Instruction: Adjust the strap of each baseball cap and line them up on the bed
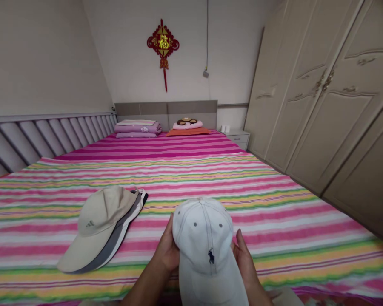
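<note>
A white cap (207,242) with a small dark blue emblem is held over the near edge of the bed, its brim toward me. My left hand (170,250) grips its left side, with most fingers hidden behind the cap. On the right side, my right hand (244,259) supports the cap, thumb raised and other fingers partly covered. To the left, a stack of caps lies on the striped sheet (159,178), a beige cap (98,212) on top with grey, white and dark ones beneath.
Folded purple bedding (137,128) and a pink item on an orange one (188,126) lie by the headboard (191,111). A bedside cabinet (239,138) and tall wardrobe (306,93) stand right. A slatted rail (51,131) runs along the left.
</note>
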A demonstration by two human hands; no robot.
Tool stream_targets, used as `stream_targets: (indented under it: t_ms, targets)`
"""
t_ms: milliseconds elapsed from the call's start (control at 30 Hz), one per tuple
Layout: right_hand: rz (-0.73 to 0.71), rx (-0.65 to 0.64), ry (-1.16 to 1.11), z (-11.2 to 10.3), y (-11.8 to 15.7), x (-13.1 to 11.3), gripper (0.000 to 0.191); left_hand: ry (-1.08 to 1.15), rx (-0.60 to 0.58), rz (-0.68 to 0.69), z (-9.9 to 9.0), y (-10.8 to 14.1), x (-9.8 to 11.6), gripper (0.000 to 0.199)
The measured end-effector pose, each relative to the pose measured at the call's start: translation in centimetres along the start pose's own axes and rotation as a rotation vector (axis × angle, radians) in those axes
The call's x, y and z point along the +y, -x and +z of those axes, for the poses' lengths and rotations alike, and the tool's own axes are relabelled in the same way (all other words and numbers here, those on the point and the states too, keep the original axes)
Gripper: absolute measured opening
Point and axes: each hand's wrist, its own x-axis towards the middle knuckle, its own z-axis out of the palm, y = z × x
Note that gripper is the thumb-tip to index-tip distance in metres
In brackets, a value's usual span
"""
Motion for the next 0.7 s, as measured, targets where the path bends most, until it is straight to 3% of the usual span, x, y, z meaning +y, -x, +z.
stream_targets:
  t_ms: [133,300,500,700]
  targets:
    - [0.054,-0.016,0.040,-2.0,2.5,1.6,0.056,0.028,-0.011,0.100,0.1,-0.9,0.6,0.050]
    - [-0.052,0.001,0.038,-3.3,3.7,2.5,0.036,0.007,-0.042,0.167,-0.1,-2.6,0.2,0.048]
    - [-0.159,0.158,-0.018,-2.5,3.6,0.9,0.025,-0.022,-0.018,0.183,0.4,-3.6,-0.6,0.050]
    - [-0.225,0.203,-0.057,-3.6,3.9,-1.6,0.025,-0.096,0.007,0.230,0.5,-3.4,-0.8,0.046]
